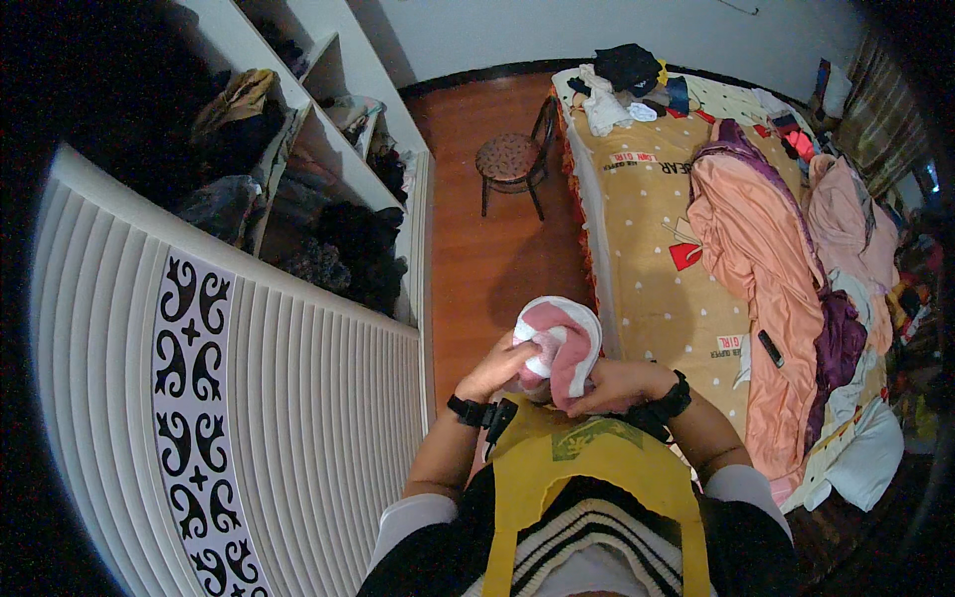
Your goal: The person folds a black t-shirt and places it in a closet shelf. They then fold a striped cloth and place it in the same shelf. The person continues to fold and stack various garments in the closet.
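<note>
A pink and white striped cloth (571, 336), bunched into a loose roll, is held in front of my yellow apron (597, 444). My left hand (496, 369) grips its left side, with the fingers pressed into the folds. Around the lower right of the bundle my right hand (623, 384) is closed, its fingertips partly hidden by the cloth. Both wrists wear black straps with small devices. Just right of my hands is the bed, with its tan printed sheet (645, 283).
A round-seated chair (511, 158) stands on the wood floor (462, 254) beside the bed. Peach bedding (753, 231), a black remote control (771, 348) and piled clothes (608, 97) lie on the bed. To the left are wardrobe shelves (324, 119) with garments and a white slatted door (313, 418).
</note>
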A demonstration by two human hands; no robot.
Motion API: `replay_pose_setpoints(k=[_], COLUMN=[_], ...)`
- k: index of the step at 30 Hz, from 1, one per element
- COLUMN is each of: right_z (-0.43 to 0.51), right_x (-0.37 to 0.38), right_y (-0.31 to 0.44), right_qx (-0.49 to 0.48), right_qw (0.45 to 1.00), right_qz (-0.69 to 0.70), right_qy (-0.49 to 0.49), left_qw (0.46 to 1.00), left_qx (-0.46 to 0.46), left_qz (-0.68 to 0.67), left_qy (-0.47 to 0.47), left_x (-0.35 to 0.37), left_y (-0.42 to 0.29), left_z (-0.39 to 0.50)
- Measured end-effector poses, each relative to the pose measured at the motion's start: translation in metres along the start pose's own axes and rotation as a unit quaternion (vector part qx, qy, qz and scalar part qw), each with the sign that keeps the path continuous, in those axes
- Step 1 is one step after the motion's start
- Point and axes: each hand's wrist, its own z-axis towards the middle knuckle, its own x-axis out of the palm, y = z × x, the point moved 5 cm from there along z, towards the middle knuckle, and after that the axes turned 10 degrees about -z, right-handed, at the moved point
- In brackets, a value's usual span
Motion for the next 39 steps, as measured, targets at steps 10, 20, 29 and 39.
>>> replay_pose_setpoints(k=[10, 20, 29, 39], right_z=[0.070, 0.202, 0.280, 0.337], right_x=[-0.014, -0.043, -0.077, -0.179], right_y=[0.014, 0.061, 0.061, 0.030], right_qx=[0.000, 0.049, 0.052, 0.091], right_qw=[0.999, 0.991, 0.983, 0.951], right_qz=[0.014, -0.075, -0.140, -0.279], right_qy=[0.036, 0.103, 0.110, 0.098], left_qw=[0.999, 0.989, 0.942, 0.877], left_qx=[0.032, 0.074, 0.136, 0.242], left_qz=[0.028, -0.028, -0.177, -0.289], left_qy=[-0.029, -0.123, -0.249, -0.298], left_x=[-0.070, -0.192, -0.295, -0.355], left_y=[-0.029, -0.094, -0.119, -0.146], left_z=[0.002, -0.025, -0.060, -0.031])
